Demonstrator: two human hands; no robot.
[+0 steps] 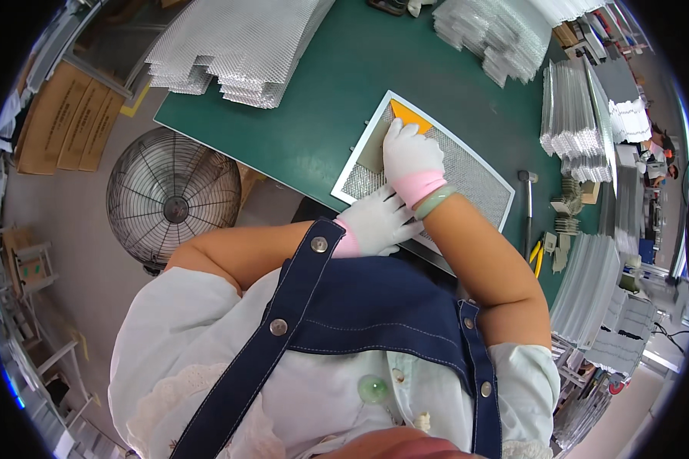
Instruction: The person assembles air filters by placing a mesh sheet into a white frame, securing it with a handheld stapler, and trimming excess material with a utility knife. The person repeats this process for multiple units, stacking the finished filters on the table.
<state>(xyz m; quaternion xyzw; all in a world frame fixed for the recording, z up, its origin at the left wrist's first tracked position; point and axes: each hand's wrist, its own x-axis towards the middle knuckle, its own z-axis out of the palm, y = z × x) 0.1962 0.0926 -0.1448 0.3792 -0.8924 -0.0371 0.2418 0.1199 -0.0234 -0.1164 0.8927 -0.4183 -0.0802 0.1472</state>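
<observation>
Green is the colour of the table [321, 99], and a flat metal mesh panel [467, 172] with a white frame lies on it, right in front of the person. The panel sits at a slant, with one corner pointing away from the person and the near edge close to the table's edge.

The right hand [412, 157] wears a white glove with a pink cuff. It lies flat on top of the panel, fingers stretched out and close together, pressing down. Its fingertips touch an orange triangle piece [410, 115] that sits at the far corner of the panel. A pale green bracelet [434, 201] goes round the right wrist.

The left hand [375, 223] wears the same kind of glove. It rests on the near edge of the panel, just below the right hand, and the right wrist crosses over it. Its fingers are spread out and flat, not curled round anything.

A hammer [528, 206] lies on the table to the right of the panel, near it but not touching. Yellow pliers [537, 256] lie a little closer to the person, just beside the hammer's handle. Stacks of silver mesh sheets [237, 46] are piled at the far left of the table, and more shiny stacks [582, 107] stand at the far right. A round fan [172, 203] stands on the floor to the left of the table. Brown cardboard boxes [69, 118] lean further off to the left.
</observation>
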